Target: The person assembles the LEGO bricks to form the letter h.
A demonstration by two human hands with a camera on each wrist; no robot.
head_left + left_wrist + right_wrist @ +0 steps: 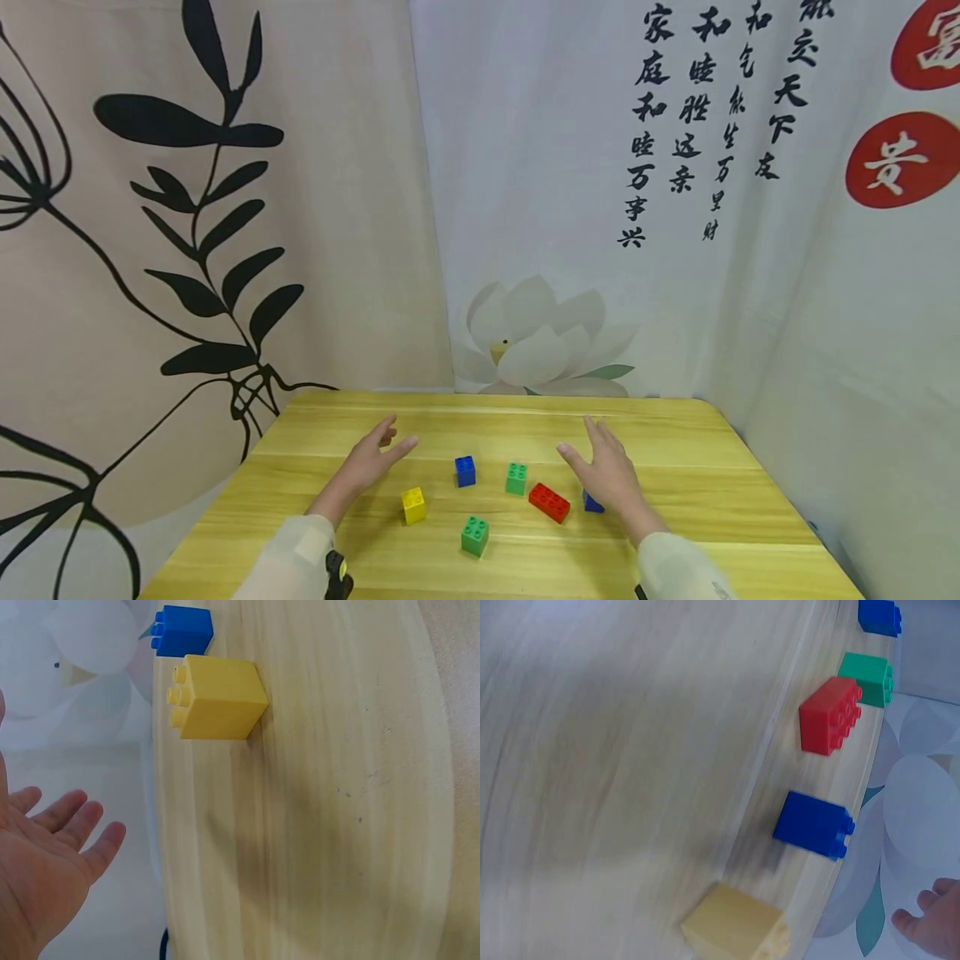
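Note:
My left hand [366,463] hovers at the left, fingers spread and holding nothing. Nearest to it stands a yellow toy brick [413,506], which the left wrist view also shows. My right hand [609,473] is raised on the other side, its fingers extended and grasping nothing. It partly covers a blue brick [592,503]. Between the hands are another blue brick [465,472], a green brick [516,478], a longer red brick [550,503] and a nearer green brick [475,536]. A pale yellow brick [735,922] appears only in the right wrist view.
All the bricks stand apart on a wooden table [405,575]. Behind its far edge hangs a printed curtain [360,208] with plants, a lotus and writing. Pale cloth [862,358] also hangs along the right side.

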